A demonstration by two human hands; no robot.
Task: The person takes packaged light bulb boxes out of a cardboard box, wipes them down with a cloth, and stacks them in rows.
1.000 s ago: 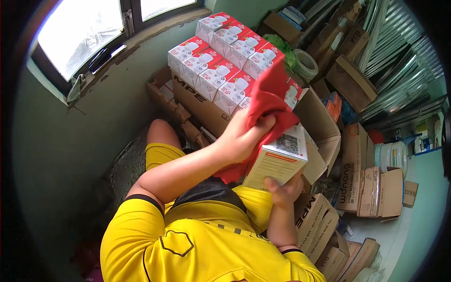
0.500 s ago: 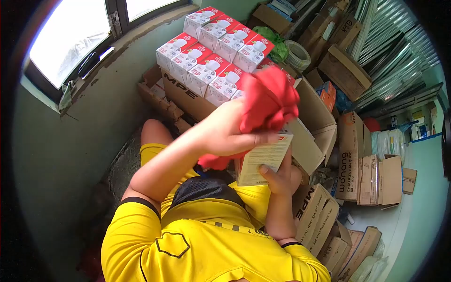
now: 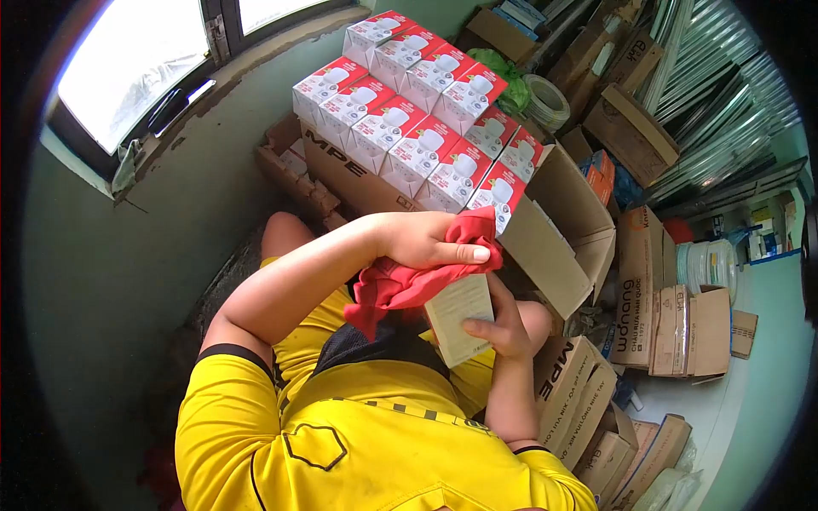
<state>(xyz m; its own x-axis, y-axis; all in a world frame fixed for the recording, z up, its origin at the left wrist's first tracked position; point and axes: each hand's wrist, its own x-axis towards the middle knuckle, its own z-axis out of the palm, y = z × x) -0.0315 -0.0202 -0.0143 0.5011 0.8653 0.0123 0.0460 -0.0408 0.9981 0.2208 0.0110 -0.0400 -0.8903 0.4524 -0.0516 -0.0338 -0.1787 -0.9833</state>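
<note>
My left hand (image 3: 422,241) is closed on a crumpled red cloth (image 3: 396,288), its thumb lying on top of the fabric. The cloth lies against the upper end of a small carton (image 3: 460,317) and hangs down to the left. My right hand (image 3: 503,328) grips that carton from its right side, thumb across the face turned toward me. This face is pale with fine printed lines, too small to read. Both hands are in front of my lap. Beyond them, rows of red-and-white boxes (image 3: 381,126) stand on a large cardboard carton.
The large carton (image 3: 341,170) is marked MPE, and an open cardboard flap (image 3: 545,247) sticks out to its right. More cartons (image 3: 567,400) stand at my right side. A window (image 3: 136,72) is at the upper left. Clear plastic lengths (image 3: 716,111) lean at the upper right.
My left hand and the red cloth have come down from above the carton to its upper end. The carton has tilted and lowered slightly in my right hand. More red-and-white boxes show now.
</note>
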